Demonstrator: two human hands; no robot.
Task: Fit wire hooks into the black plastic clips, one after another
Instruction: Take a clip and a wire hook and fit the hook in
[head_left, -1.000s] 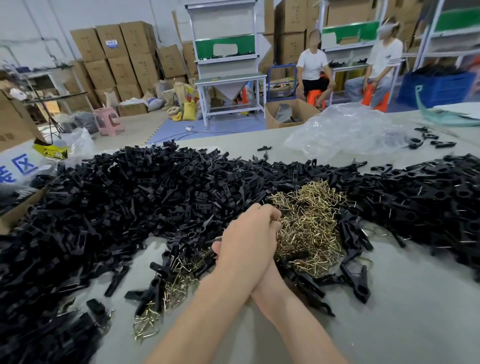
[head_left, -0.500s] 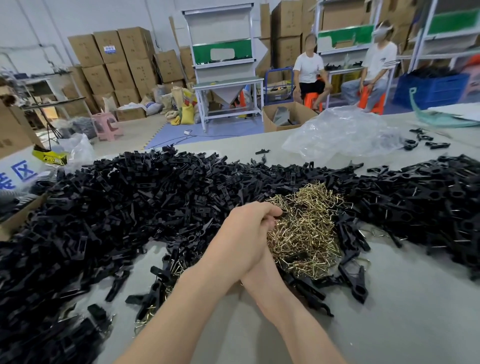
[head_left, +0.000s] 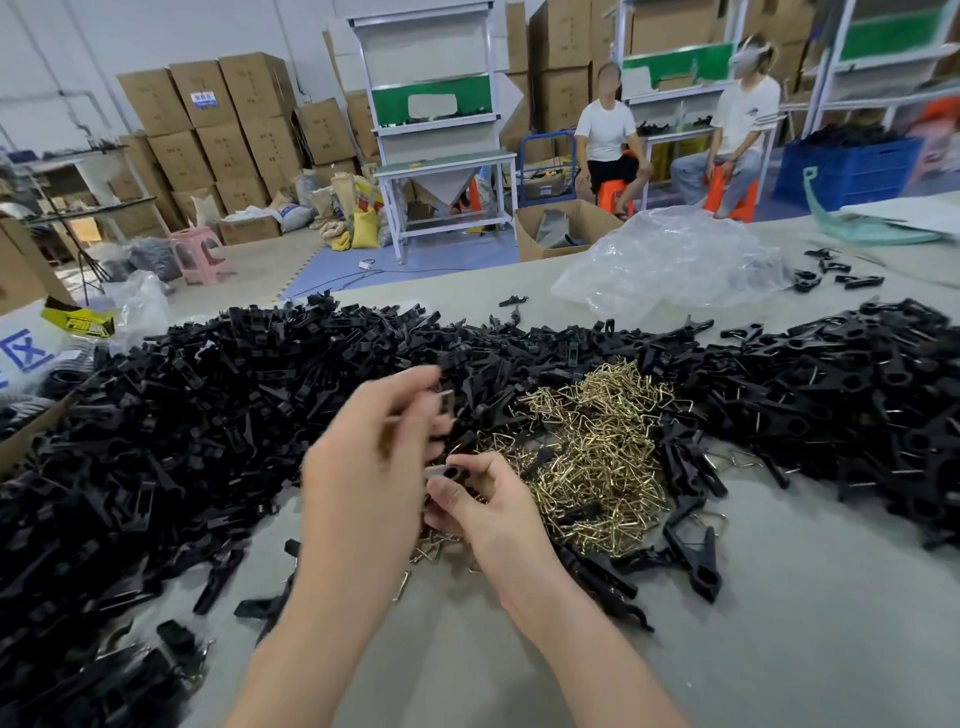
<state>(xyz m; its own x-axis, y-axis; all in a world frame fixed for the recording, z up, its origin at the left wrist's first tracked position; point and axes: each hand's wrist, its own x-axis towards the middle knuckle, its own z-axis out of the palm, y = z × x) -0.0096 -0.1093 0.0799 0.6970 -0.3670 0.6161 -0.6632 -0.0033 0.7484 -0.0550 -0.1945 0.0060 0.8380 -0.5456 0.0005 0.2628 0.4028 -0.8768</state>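
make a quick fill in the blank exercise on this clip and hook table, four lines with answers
1. The right hand pinches one ____ plastic clip.
2. The pile of wire hooks lies to the ____ of that hand.
3. The unoccupied stool on the floor is ____.
4. In the background, ____ people sit on orange stools.

Missing words: black; right; pink; two.
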